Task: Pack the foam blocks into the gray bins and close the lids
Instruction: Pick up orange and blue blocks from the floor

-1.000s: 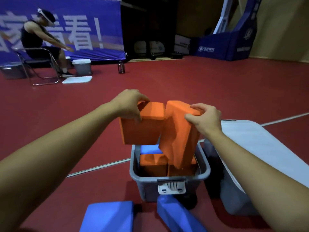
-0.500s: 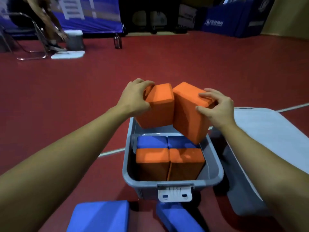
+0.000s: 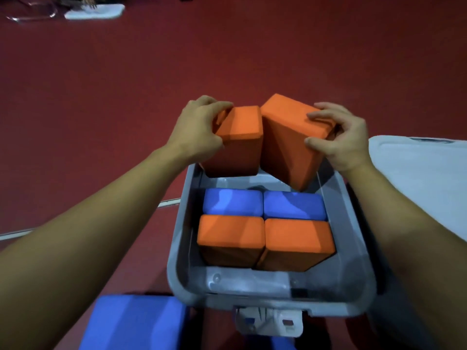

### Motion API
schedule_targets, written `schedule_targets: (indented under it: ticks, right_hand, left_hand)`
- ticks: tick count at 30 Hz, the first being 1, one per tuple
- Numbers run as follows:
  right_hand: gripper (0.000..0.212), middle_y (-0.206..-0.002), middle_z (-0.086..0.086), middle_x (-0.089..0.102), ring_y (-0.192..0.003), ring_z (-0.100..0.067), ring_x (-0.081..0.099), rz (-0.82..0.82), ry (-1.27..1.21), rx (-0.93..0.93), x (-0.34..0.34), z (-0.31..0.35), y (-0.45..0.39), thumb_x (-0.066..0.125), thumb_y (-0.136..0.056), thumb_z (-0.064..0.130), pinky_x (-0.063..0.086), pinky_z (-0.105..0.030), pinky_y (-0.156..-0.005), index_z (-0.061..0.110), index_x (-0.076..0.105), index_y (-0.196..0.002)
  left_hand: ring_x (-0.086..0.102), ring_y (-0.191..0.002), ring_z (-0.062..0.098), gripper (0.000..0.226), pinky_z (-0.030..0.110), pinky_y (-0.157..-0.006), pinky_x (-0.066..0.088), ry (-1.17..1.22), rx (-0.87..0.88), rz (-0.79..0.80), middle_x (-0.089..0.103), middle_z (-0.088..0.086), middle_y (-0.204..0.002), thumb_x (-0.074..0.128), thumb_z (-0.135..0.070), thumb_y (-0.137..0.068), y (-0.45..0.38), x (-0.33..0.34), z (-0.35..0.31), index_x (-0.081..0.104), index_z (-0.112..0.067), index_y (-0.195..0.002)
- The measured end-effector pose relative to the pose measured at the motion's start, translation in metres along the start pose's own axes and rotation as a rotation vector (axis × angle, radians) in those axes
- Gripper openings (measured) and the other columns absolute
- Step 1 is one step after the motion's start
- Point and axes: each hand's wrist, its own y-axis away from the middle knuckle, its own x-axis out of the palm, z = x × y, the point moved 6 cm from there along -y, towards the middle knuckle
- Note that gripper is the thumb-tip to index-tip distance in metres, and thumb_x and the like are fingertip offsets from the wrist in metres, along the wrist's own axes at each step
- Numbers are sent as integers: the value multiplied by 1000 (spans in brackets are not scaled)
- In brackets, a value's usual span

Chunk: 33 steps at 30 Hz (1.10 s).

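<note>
Orange foam fills both hands: the left hand (image 3: 199, 133) curls over the top edge of one upright orange block (image 3: 236, 145), and the right hand (image 3: 338, 137) grips a second orange block (image 3: 290, 147), thumb on its near face and fingers bent over its top. That second block tilts, its lower corner dipping inside the far end of the gray bin (image 3: 182, 261), and the two held blocks touch side by side above the far rim. Inside the bin, two blue blocks (image 3: 262, 205) lie in a row, with two more orange blocks (image 3: 265, 238) packed snugly just nearer. All have matte faces and softly rounded edges. A white latch (image 3: 269, 322) hangs on the bin's near rim. Beside the bin on the right rests a pale gray lid (image 3: 417, 178), and another blue block (image 3: 134, 324) lies on the red floor (image 3: 227, 59) at the near left.
</note>
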Motion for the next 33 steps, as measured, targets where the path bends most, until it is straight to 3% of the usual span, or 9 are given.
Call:
schedule_targets:
  ticks: [3, 6, 12, 16, 19, 26, 30, 33]
  right_hand:
    - [53, -126, -11, 57, -117, -16, 56, 87, 35, 39, 9, -26, 1, 75, -55, 25, 43, -34, -105, 37, 67, -106]
    - [59, -125, -6, 59, -116, -16, 57, 192, 117, 66, 12, -39, -3, 68, -52, 34, 42, -29, -103, 33, 67, -112]
    - [69, -120, 5, 68, -107, -10, 57, 444, 428, 87, 18, -51, 9, 67, -47, 27, 36, -18, -95, 29, 69, -116]
    - [66, -122, 4, 67, -111, -17, 58, 492, 439, 130, 14, -68, 27, 77, -54, 10, 37, -22, -94, 26, 69, -117]
    - [67, -121, 3, 67, -111, -19, 60, 523, 442, 136, 21, -75, 35, 78, -54, 10, 42, -25, -95, 25, 68, -118]
    - [65, -120, 5, 67, -107, -23, 60, 626, 648, 149, 40, -91, 49, 75, -62, 22, 43, -31, -92, 38, 60, -123]
    - [54, -108, 2, 65, -109, -21, 55, 695, 809, 96, 49, -92, 50, 68, -69, 25, 35, -38, -98, 41, 60, -120]
    - [42, -102, 3, 68, -103, -23, 59, 675, 835, 86, 49, -89, 50, 66, -75, 38, 35, -39, -96, 38, 62, -117]
  left_hand:
    - [45, -122, 30, 89, 31, -99, 34, -19, -9, 97, 50, 7, -136, 84, -13, -61, -4, 25, 10, 50, -25, -142]
    - [45, -124, 31, 90, 34, -100, 36, -22, -41, 127, 49, 8, -138, 85, -14, -60, -8, 42, 20, 50, -23, -142]
    - [47, -126, 29, 91, 33, -103, 37, -75, -14, 193, 51, 9, -137, 85, -11, -57, -12, 59, 19, 51, -20, -141]
    - [51, -120, 29, 86, 34, -98, 41, -62, 10, 233, 56, 8, -131, 81, -7, -56, -3, 79, 17, 53, -22, -136]
    - [53, -116, 28, 80, 37, -97, 45, -56, 14, 292, 57, 6, -128, 81, -10, -58, 6, 100, 17, 56, -25, -132]
    - [46, -125, 31, 79, 58, -108, 32, -47, -40, 403, 48, 4, -135, 80, -10, -65, 13, 133, 28, 49, -31, -135]
    - [42, -129, 30, 69, 60, -110, 27, -28, -77, 470, 45, 4, -140, 62, -2, -76, 17, 144, 32, 44, -28, -138]
    - [33, -138, 33, 59, 57, -114, 24, -31, -84, 513, 44, 4, -146, 57, -12, -86, 20, 149, 30, 42, -26, -142]
